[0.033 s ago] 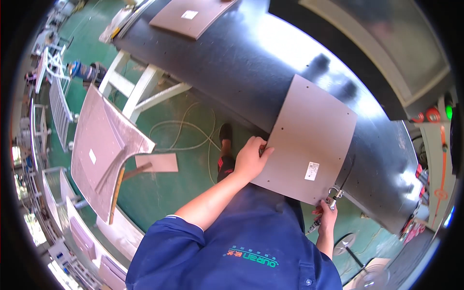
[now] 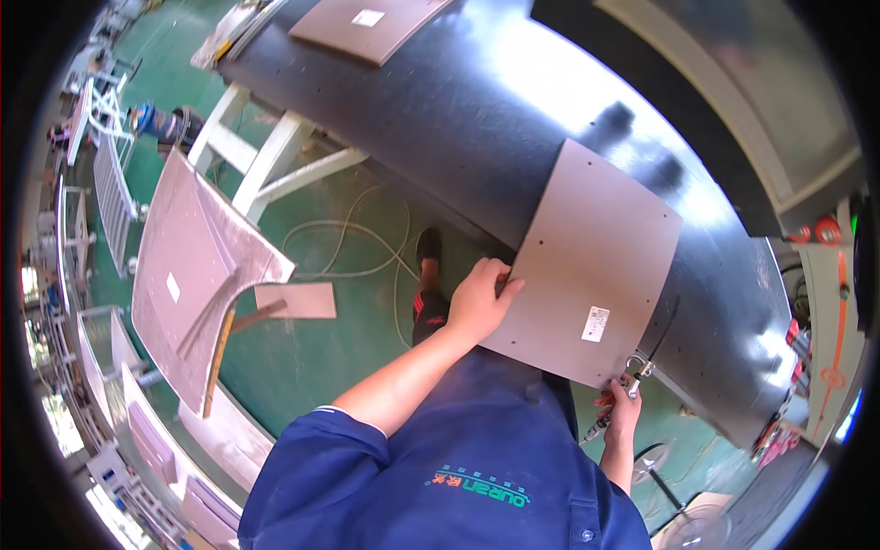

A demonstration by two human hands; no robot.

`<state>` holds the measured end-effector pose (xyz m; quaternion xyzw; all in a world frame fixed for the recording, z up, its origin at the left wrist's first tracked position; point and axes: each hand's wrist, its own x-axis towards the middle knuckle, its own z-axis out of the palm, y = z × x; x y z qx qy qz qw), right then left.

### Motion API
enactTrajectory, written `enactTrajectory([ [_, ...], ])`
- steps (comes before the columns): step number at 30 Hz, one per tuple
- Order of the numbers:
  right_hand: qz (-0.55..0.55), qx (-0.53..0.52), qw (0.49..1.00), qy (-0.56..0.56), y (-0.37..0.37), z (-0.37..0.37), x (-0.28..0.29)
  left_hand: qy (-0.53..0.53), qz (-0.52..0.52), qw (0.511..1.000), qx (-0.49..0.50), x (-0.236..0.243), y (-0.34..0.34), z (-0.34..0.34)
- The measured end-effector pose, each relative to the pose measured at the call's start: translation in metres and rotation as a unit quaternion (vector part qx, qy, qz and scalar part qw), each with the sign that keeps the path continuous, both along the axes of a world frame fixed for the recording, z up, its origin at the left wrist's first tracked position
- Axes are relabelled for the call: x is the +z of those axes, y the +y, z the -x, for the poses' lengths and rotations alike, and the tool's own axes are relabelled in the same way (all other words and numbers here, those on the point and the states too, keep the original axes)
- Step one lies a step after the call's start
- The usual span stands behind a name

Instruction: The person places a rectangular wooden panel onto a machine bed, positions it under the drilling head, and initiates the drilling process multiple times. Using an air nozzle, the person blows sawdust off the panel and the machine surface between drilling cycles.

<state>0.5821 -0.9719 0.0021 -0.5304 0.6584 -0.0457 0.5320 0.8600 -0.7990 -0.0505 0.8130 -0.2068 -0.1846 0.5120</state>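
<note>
A brown panel [image 2: 587,238] with small holes along its edges and a white label [image 2: 596,324] lies on the dark tabletop, its near edge reaching out over the front. My left hand [image 2: 480,298] grips the panel's left edge, thumb on top and fingers curled at the rim. Beside the near right corner, my right hand [image 2: 623,410] is closed round a silver air blow gun [image 2: 634,378]. Its thin dark nozzle points up along the panel's right side. The fingers of my right hand are partly hidden by the tool and the panel corner.
Another brown panel [image 2: 367,27] lies at the table's far left. Left of me, a curved stand [image 2: 206,284] carries more panels above the green floor, where a loose hose [image 2: 344,243] lies. A dark-framed machine [image 2: 733,110] overhangs the far right side of the table.
The view has shifted very slightly. Both hands, the panel and the blow gun keep their places relative to one another.
</note>
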Motion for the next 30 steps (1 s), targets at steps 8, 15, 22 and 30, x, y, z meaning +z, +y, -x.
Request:
enactTrajectory([
  [8, 0.036, 0.006, 0.999, -0.013, -0.016, -0.017, -0.005, 0.110, 0.100, 0.988, 0.030, -0.026, 0.014, 0.005],
  [15, 0.048, -0.043, 0.996, -0.062, -0.026, -0.023, -0.012, 0.192, 0.094, 0.977, -0.016, -0.025, 0.020, 0.000],
  [22, 0.073, -0.066, 0.984, -0.146, -0.054, -0.053, 0.019, 0.063, -0.036, 0.989, -0.132, -0.003, 0.016, 0.024],
  [30, 0.069, -0.002, 0.996, -0.065, -0.040, -0.038, 0.028, -0.290, -0.077, 0.872, -0.386, 0.025, -0.029, -0.060],
])
